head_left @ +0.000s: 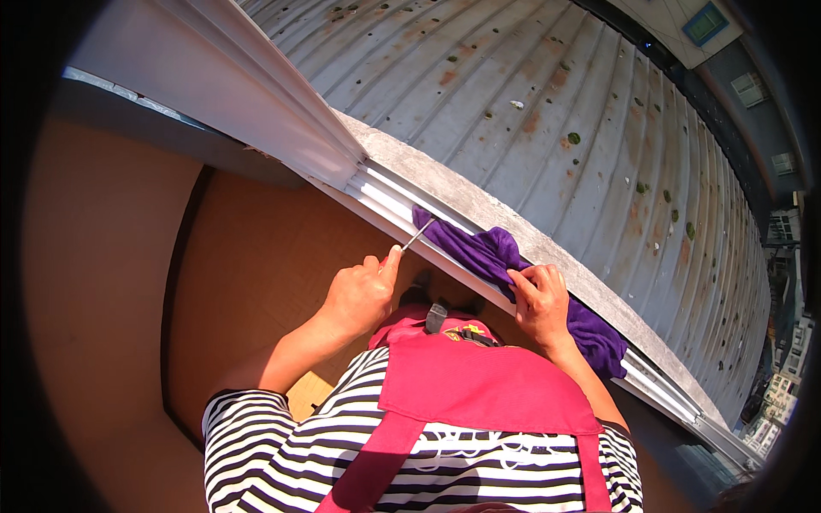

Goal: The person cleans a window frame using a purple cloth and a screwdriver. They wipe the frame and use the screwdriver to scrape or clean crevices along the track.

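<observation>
My left hand [362, 288] is closed around the handle of a screwdriver [418, 235], its thin metal shaft pointing up and right. The shaft's tip presses on one end of a purple cloth [471, 250], which lies lengthwise along the white window track [391, 195]. Most of the handle is hidden by my fingers; a bit of red shows. Farther right, my right hand [542, 301] pinches the middle of the cloth between thumb and fingers. Beyond that hand, the cloth's bunched other end hangs over the track near my forearm.
A white-framed sliding window sash [256, 83] stands at the left end of the track. Outside the track runs a rough concrete ledge [436, 160], then a ribbed metal roof [545, 128] with rust and moss spots. Brown floor [256, 256] lies inside, and my red apron [487, 385] hangs below my hands.
</observation>
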Action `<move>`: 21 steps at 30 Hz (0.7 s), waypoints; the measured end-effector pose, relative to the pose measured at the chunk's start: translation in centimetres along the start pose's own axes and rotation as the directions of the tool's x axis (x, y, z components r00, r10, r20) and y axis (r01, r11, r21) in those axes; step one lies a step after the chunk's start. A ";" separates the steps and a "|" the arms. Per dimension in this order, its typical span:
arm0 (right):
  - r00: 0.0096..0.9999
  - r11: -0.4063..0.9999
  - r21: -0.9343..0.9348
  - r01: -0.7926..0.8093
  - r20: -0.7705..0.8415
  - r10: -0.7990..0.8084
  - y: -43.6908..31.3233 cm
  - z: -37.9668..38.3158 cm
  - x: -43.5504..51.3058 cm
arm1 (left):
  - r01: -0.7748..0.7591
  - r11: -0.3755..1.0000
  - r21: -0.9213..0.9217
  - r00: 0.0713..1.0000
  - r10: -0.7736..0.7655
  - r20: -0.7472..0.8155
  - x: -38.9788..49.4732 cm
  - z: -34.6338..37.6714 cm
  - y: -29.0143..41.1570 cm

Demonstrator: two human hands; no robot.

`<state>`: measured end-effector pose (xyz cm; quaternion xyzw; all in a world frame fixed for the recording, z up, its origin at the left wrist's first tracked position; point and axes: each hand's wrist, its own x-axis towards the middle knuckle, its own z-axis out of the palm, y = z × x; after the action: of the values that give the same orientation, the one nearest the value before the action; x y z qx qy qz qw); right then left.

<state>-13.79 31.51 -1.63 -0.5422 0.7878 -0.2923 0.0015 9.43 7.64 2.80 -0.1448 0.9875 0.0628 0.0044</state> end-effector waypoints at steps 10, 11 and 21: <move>0.988 0.989 -0.083 -0.125 -0.106 0.115 -1.3 -2.7 -2.8 | 0.002 0.929 -0.369 1.000 -0.004 -0.004 0.5 -6.9 -6.6; 0.981 0.980 -0.126 -0.154 -0.138 0.137 -1.5 -2.8 -3.1 | -0.023 0.932 -0.361 1.000 0.027 0.007 0.8 -6.6 -7.1; 0.946 0.941 -0.143 -0.305 -0.158 0.283 -2.5 -3.3 -6.3 | -0.233 0.886 -0.401 0.963 0.268 0.033 6.9 -1.9 -9.2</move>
<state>-10.08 37.77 0.28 -0.3954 0.8799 -0.2581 -0.0531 5.46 -3.34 3.41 -0.0112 0.9638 0.2661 0.0103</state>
